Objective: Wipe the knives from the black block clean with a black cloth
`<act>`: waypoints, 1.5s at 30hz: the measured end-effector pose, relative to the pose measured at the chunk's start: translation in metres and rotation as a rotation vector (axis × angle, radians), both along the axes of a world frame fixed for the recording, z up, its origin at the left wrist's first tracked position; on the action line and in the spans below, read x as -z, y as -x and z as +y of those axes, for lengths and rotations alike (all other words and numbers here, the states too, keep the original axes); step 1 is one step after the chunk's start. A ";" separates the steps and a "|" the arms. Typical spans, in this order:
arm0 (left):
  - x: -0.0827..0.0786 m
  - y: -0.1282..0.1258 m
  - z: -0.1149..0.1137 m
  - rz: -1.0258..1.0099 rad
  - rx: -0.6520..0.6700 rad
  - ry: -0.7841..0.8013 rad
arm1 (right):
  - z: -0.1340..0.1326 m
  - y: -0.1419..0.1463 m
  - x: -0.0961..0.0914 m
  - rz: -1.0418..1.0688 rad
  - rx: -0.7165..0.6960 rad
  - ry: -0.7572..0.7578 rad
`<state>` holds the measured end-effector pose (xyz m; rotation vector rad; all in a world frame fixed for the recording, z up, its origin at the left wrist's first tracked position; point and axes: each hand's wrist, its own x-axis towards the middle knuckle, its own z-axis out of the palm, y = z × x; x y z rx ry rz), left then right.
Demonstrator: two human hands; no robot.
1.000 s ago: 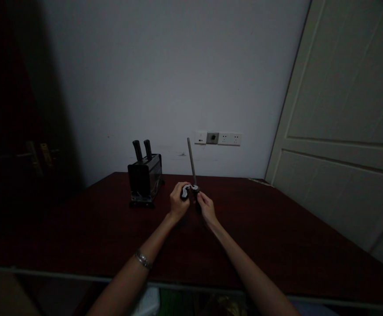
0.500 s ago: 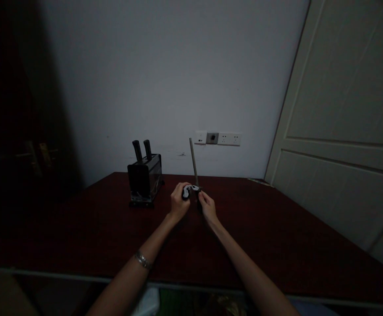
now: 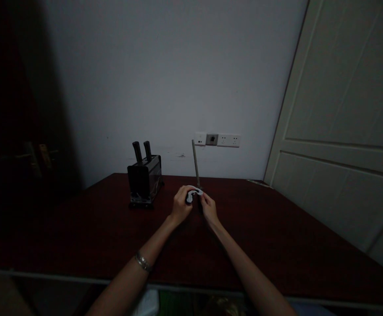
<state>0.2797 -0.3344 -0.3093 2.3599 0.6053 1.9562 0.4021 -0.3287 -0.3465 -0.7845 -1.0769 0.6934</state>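
Note:
My left hand is closed around a bunched strip of white and dark material, probably a cloth. One end of this strip arches over to my right hand, whose fingers are pinched near the base of a slim grey rod, seemingly a sharpening steel. The rod stands nearly upright, its tip leaning slightly left. A dark part below its base is mostly hidden by my right fingers. Both hands are close together above the table. To their left stands a black knife block with two black-handled knives in it.
The dark red table reaches back to a pale wall with a row of sockets. A light panelled door or cabinet borders the right side. Below the table's front edge is a white object. The room is dim.
Both hands and the rod have shifted slightly right. The white strip now stretches further over to my right fingers and covers more of the rod's base.

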 end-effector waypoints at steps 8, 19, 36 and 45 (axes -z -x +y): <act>-0.008 0.006 0.013 -0.369 -0.230 0.227 | -0.009 0.002 -0.003 0.181 -0.190 0.082; -0.009 0.004 0.013 -0.347 -0.040 0.271 | -0.012 0.008 -0.006 0.076 -0.232 0.039; -0.003 0.002 0.010 -0.017 0.055 0.089 | -0.001 0.007 0.000 -0.053 -0.093 -0.025; -0.006 0.006 0.007 0.030 0.085 0.068 | 0.000 0.003 0.001 -0.069 -0.049 -0.050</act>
